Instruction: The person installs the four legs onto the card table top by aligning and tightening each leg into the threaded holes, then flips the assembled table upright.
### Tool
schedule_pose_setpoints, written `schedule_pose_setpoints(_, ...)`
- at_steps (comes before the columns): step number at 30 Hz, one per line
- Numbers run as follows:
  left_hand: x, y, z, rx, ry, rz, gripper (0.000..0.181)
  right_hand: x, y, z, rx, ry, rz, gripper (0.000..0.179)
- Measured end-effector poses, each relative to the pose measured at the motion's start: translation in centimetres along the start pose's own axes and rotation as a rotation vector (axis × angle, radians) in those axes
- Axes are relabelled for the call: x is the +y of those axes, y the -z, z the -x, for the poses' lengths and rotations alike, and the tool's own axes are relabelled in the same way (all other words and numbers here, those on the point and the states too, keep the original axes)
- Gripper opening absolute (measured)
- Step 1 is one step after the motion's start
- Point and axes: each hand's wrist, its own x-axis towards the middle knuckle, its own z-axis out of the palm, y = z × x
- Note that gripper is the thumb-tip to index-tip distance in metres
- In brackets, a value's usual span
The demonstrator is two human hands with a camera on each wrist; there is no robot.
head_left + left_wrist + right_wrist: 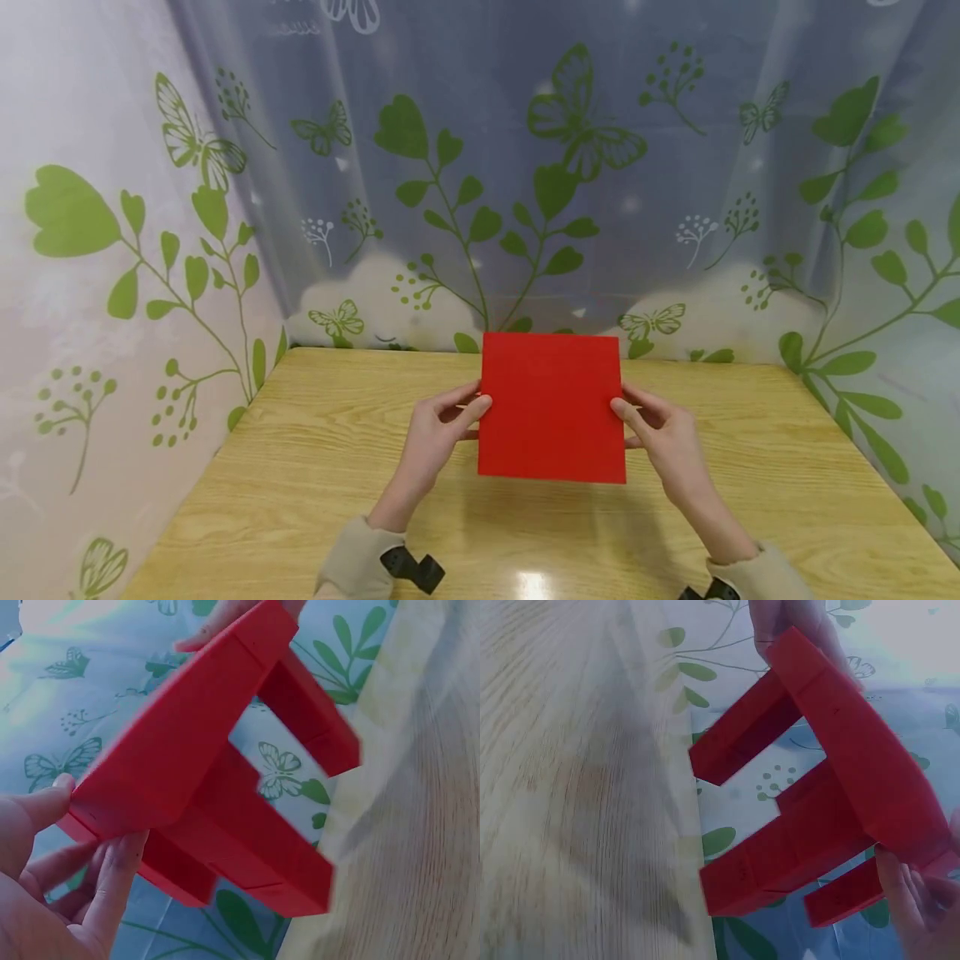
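Observation:
Between both hands is a small red folded-paper table (551, 408), its square flat top facing the head camera. My left hand (438, 429) pinches its left edge, thumb on top and fingers beneath. On the opposite edge my right hand (667, 437) grips it the same way. The wrist views show several square box-like legs (311, 720) pointing away from the underside of the top. In the right wrist view the legs (742, 874) hang free, with faint fold lines across them. Seen from the head, the legs are hidden behind the top.
Below is a wooden table (337, 433), with the paper piece's shadow on it. A curtain (480, 167) printed with green leaves and butterflies hangs behind, and similar cloth covers both sides. Dark camera straps (412, 568) sit on the sleeved wrists.

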Motion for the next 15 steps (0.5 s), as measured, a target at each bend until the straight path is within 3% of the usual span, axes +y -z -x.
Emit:
schedule_pose_setpoints(7, -0.3, 0.1, -0.3, 0.01, 0.107, 0.001, 0.041, -0.4, 0.2, -0.4, -0.119, -0.147, -0.041, 0.062)
schedule_pose_setpoints(15, -1.2, 0.3, -0.6, 0.003, 0.185, -0.055, 0.044, 0.1, 0.1, -0.7, -0.237, -0.238, -0.028, 0.07)
